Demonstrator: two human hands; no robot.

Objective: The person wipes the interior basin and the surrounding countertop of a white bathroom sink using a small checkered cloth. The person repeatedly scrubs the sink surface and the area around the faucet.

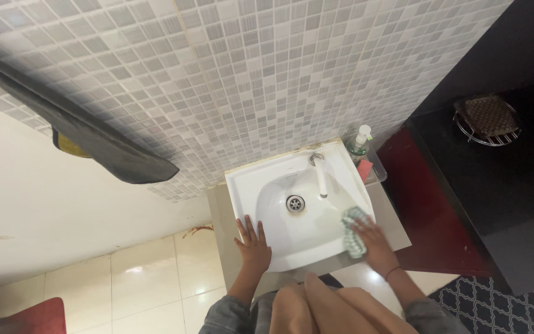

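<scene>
A white wash basin (246, 184) with a metal drain (295, 203) and a chrome tap (320, 175) is fixed to a mosaic-tiled wall. My left hand (254, 242) lies flat with fingers spread on the basin's front left rim. A green-and-white checked cloth (353, 229) is pressed against the basin's front right rim under my right hand (374, 245). A dark band circles my right wrist.
A pump soap bottle (359, 143) and a pink item stand on a small shelf right of the tap. A black counter (514, 204) with a wire rack (487, 120) holding a brown scrubber is at right. Pale floor tiles lie below left, a patterned mat (495, 306) at lower right.
</scene>
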